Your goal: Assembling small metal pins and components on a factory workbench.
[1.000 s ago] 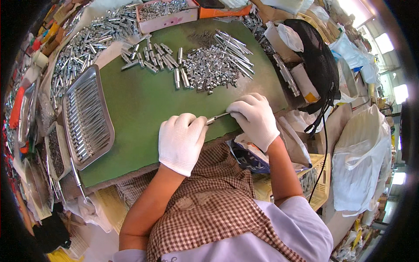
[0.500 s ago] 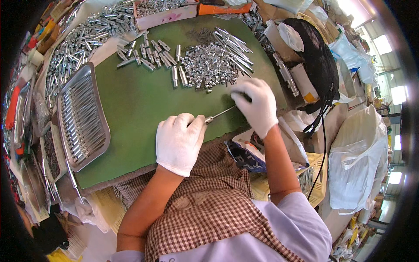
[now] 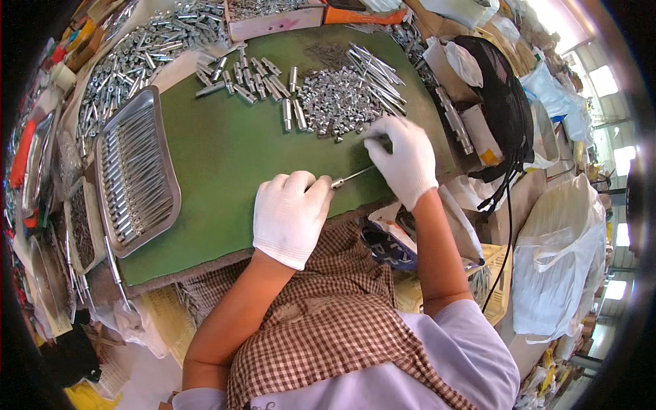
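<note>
While a slim metal rod (image 3: 355, 175) juts rightward over the near side of the green worktop (image 3: 225, 171), the left hand (image 3: 290, 217) grips its thicker end; the right hand (image 3: 406, 160) curls beside it, whether holding anything I cannot tell. Farther lie silver fittings (image 3: 342, 99); left, a metal tray (image 3: 172, 179).

no words can be read: below the green mat (image 3: 212, 178), print (image 3: 391, 254) on a dark blue bag (image 3: 373, 240) and cut-off script (image 3: 263, 406) on a lilac shirt (image 3: 372, 391) are illegible.
</note>
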The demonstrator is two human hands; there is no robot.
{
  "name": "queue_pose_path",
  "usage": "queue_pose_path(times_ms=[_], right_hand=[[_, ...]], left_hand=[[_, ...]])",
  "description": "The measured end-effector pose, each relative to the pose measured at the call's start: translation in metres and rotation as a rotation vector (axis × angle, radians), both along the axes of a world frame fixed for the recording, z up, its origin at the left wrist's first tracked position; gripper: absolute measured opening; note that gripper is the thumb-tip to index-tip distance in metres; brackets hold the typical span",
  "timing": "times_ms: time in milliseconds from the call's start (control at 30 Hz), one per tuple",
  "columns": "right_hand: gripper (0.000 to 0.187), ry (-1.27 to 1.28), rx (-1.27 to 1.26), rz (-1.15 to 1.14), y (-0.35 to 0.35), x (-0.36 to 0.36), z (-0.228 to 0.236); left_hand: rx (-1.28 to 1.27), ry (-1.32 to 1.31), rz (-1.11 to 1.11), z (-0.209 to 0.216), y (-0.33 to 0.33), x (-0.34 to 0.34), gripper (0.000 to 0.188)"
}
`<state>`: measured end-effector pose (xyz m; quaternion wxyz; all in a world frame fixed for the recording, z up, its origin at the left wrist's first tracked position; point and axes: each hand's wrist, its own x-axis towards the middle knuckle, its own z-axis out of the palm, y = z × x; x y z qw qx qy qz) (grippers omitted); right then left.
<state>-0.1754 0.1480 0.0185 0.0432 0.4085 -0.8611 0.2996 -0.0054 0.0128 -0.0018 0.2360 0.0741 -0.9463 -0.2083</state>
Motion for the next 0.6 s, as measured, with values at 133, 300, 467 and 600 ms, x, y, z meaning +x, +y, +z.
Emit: queue_pose_path(times_ms=[133, 300, 467, 600], right_hand=[[0.016, -0.014, -0.088, 0.201, 0.008, 0.032, 0.007], [0.015, -0.116, -0.127, 0.256, 0.005, 0.042, 0.001], [0.016, 0.013, -0.055, 0.316, 0.001, 0.040, 0.000], [0.016, 0.327, 0.184, 0.451, -0.006, 0.048, 0.013]], left_hand=[[-0.004, 0.031, 0.001, 0.001, 0.000, 0.000, 0.016], [-0.002, 0.004, -0.001, 0.001, -0.001, 0.000, 0.017], [-0.006, 0.013, 0.000, 0.001, 0.000, 0.000, 0.016], [-0.006, -0.052, -0.008, 0.001, -0.001, 0.001, 0.015]])
